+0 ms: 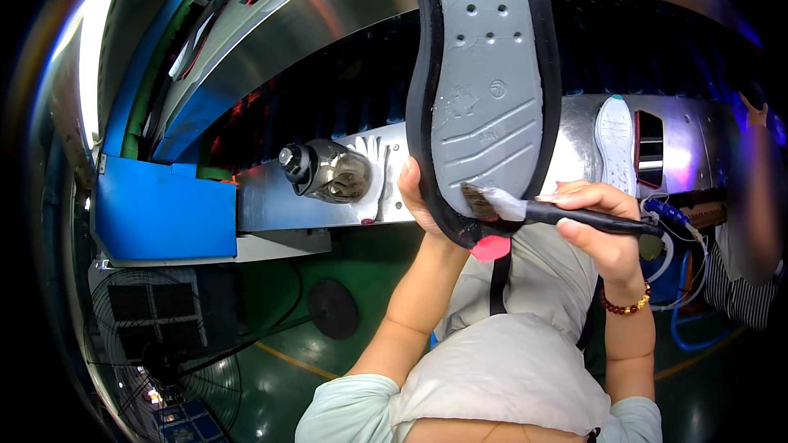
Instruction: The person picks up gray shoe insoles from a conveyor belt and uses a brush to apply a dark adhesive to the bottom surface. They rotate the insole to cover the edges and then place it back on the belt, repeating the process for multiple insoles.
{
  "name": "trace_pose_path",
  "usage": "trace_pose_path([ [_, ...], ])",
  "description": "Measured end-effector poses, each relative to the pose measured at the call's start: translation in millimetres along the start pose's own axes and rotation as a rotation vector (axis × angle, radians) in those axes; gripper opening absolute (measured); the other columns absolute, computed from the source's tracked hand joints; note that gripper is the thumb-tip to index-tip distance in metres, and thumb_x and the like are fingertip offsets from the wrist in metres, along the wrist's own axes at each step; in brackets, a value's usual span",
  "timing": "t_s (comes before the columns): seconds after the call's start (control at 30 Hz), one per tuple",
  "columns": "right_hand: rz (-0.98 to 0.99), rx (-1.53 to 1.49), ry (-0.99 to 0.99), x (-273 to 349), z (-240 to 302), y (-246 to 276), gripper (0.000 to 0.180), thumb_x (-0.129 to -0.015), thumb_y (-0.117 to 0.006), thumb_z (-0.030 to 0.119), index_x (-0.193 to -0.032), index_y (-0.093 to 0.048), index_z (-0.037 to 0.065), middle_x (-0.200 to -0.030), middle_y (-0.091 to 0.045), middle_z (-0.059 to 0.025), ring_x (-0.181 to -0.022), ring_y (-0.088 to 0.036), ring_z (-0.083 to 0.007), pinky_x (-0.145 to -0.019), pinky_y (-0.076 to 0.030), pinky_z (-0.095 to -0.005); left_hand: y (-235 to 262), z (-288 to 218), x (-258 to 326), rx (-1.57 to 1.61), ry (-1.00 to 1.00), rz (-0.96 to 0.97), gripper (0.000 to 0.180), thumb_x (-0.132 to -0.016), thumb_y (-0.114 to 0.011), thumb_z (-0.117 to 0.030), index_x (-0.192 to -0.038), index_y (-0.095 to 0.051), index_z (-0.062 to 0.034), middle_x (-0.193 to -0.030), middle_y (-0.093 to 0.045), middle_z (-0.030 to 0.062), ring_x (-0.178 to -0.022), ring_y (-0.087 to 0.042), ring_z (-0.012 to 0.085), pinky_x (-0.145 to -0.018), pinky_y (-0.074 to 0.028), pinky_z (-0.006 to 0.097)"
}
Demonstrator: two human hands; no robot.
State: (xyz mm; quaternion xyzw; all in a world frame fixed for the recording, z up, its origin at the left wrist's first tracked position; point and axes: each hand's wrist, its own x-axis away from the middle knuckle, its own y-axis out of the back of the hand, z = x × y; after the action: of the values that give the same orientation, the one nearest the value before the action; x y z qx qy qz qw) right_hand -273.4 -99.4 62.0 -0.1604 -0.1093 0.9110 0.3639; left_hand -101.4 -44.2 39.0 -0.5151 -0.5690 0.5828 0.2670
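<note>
A large grey shoe sole (490, 74) with a raised black rim is held up in front of me, its inner face with holes and slanted grooves toward me. My left hand (420, 203) is closed around the left edge of its near end; part of its fingers is hidden behind the sole. A pink tab (491, 248) shows at that near end. My right hand (606, 230) grips the black handle of a flat brush (538, 212). The brush's dark bristles rest against the grey surface near the sole's near end.
On the metal ledge (275, 201) to the left, a clear bottle (343, 172) with a dark cap stands beside a white glove (373, 184). A white sole (614, 139) lies at the right. Machinery runs behind. A fan (164, 361) stands lower left; another person's arm (755, 197) is far right.
</note>
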Motion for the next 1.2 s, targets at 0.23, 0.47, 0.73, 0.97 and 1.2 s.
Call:
trace_pose_path([
  [0.23, 0.007, -0.212, -0.004, 4, -3, -2, 0.018, -0.068, -0.059, -0.008, -0.086, -0.060, -0.003, -0.088, -0.061, -0.0182, -0.084, -0.059, -0.0206, -0.078, -0.046, -0.0301, -9, -4, -4, -0.034, -0.053, -0.041, 0.059, -0.079, -0.045, -0.046, -0.117, -0.043, 0.0000, -0.111, -0.051, 0.0142, -0.098, -0.051, 0.0247, -0.085, -0.042, 0.036],
  [0.47, 0.179, -0.239, 0.070, -7, 1, 1, 0.018, -0.066, -0.061, -0.008, -0.083, -0.061, -0.002, -0.087, -0.062, -0.0167, -0.084, -0.059, -0.0218, -0.078, -0.046, -0.0316, -6, -13, -6, -0.127, -0.013, -0.003, 0.063, -0.079, -0.044, -0.048, -0.119, -0.040, 0.0005, -0.114, -0.049, 0.0143, -0.100, -0.050, 0.0249, -0.087, -0.040, 0.037],
  [0.73, 0.382, 0.309, 0.141, -19, 17, 1, 0.021, -0.063, -0.065, -0.006, -0.083, -0.063, -0.001, -0.082, -0.063, -0.0130, -0.078, -0.060, -0.0192, -0.072, -0.047, -0.0280, 3, -17, -2, -0.130, 0.054, 0.102, 0.057, -0.074, -0.045, -0.035, -0.116, -0.041, 0.0037, -0.113, -0.050, 0.0183, -0.099, -0.052, 0.0262, -0.086, -0.041, 0.036],
  [0.97, 0.310, 0.161, -0.031, -18, 11, 4, 0.019, -0.065, -0.065, -0.005, -0.084, -0.064, -0.001, -0.084, -0.063, -0.0125, -0.078, -0.060, -0.0179, -0.071, -0.047, -0.0265, -6, -26, -12, -0.071, 0.139, 0.032, 0.052, -0.073, -0.046, -0.028, -0.112, -0.045, 0.0077, -0.106, -0.054, 0.0206, -0.092, -0.056, 0.0277, -0.082, -0.044, 0.036],
  [1.2, 0.338, 0.247, 0.118, -34, 31, 19, 0.019, -0.064, -0.066, -0.005, -0.083, -0.063, -0.003, -0.084, -0.064, -0.0145, -0.080, -0.062, -0.0213, -0.075, -0.048, -0.0293, -9, -36, -21, -0.207, 0.326, -0.087, 0.047, -0.075, -0.044, -0.027, -0.105, -0.050, 0.0087, -0.100, -0.057, 0.0206, -0.086, -0.058, 0.0275, -0.078, -0.046, 0.035],
])
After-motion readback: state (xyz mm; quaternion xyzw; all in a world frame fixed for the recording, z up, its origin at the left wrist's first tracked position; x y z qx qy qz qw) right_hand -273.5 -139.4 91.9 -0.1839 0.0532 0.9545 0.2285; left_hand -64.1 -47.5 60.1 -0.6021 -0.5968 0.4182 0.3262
